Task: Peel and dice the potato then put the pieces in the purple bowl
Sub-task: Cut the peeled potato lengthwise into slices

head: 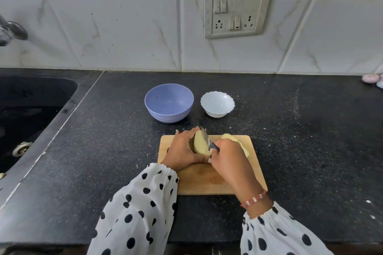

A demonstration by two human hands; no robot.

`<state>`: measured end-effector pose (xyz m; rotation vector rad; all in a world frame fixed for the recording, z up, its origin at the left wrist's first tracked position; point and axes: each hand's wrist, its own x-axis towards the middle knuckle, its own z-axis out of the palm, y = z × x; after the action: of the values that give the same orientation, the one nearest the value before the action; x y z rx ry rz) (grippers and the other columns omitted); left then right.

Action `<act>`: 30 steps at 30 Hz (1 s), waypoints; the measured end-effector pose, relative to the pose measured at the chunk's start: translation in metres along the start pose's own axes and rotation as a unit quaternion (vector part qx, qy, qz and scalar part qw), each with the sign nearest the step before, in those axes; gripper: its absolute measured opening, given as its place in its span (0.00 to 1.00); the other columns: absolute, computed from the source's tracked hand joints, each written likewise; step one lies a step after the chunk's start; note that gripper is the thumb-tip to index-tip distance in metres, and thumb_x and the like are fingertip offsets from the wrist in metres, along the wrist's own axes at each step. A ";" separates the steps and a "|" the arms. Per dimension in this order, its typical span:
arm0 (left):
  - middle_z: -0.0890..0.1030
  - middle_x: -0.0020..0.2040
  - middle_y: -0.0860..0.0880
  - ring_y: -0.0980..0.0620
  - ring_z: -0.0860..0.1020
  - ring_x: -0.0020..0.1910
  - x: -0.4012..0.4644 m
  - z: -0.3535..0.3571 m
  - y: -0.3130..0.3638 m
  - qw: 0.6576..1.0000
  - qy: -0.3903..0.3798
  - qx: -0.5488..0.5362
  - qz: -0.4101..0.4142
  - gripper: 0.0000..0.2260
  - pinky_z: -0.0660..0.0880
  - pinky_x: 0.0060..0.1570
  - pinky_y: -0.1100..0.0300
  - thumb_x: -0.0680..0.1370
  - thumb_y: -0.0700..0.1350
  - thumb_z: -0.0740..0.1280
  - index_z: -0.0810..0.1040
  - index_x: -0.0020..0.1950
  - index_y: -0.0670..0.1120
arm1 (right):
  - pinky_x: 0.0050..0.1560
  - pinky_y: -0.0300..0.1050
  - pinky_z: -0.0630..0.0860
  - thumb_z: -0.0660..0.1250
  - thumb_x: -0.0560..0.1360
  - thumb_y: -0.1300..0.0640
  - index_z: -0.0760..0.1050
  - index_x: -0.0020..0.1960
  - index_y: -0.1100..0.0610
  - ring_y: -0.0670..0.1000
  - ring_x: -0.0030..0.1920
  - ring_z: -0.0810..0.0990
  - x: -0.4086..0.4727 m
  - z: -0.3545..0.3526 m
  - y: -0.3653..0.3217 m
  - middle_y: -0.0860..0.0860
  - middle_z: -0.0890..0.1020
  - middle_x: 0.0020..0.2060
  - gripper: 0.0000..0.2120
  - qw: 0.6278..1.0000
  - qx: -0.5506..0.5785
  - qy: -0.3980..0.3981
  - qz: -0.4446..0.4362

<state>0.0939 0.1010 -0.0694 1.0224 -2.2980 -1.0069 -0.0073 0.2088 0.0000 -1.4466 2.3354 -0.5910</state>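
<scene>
A peeled, pale yellow potato piece (200, 143) stands on the wooden cutting board (255, 163). My left hand (183, 151) grips it from the left, fingers curled over its far side. My right hand (228, 157) holds a knife (208, 139) by its dark handle, and the blade lies against the right face of that piece. A second peeled piece (230, 136) lies on the board behind my right hand, partly hidden. The purple bowl (169, 102) sits beyond the board, with nothing in it.
A white scalloped bowl (217, 104) stands right of the purple one. A black sink (31, 118) is sunk into the dark counter at the left, with a tap (11, 31) above. A switch and socket plate (237, 11) hangs on the tiled wall.
</scene>
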 end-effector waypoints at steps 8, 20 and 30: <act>0.71 0.66 0.47 0.50 0.65 0.67 0.003 0.000 -0.002 1.000 -0.002 0.004 -0.013 0.49 0.40 0.69 0.57 0.56 0.64 0.70 0.62 0.72 0.45 | 0.39 0.39 0.66 0.62 0.77 0.56 0.75 0.60 0.56 0.52 0.46 0.77 0.000 -0.007 -0.009 0.53 0.79 0.46 0.13 0.997 -0.060 -0.052 0.000; 0.69 0.65 0.45 0.49 0.63 0.68 0.002 0.001 -0.003 1.000 0.005 -0.002 -0.024 0.45 0.43 0.68 0.60 0.60 0.54 0.78 0.63 0.72 0.45 | 0.38 0.42 0.66 0.61 0.78 0.55 0.75 0.57 0.56 0.51 0.40 0.72 -0.005 -0.019 -0.012 0.48 0.70 0.33 0.10 0.988 -0.121 -0.091 0.015; 0.70 0.63 0.45 0.47 0.66 0.65 0.003 0.003 -0.003 0.999 -0.007 0.001 -0.033 0.48 0.59 0.68 0.51 0.56 0.57 0.79 0.63 0.72 0.46 | 0.41 0.42 0.68 0.60 0.78 0.54 0.73 0.62 0.54 0.50 0.40 0.69 -0.006 -0.024 -0.005 0.48 0.65 0.34 0.13 0.983 -0.129 -0.130 0.036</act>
<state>0.0917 0.0990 -0.0733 1.1029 -2.2899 -1.0413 -0.0123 0.2166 0.0234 -1.4383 2.3042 -0.0738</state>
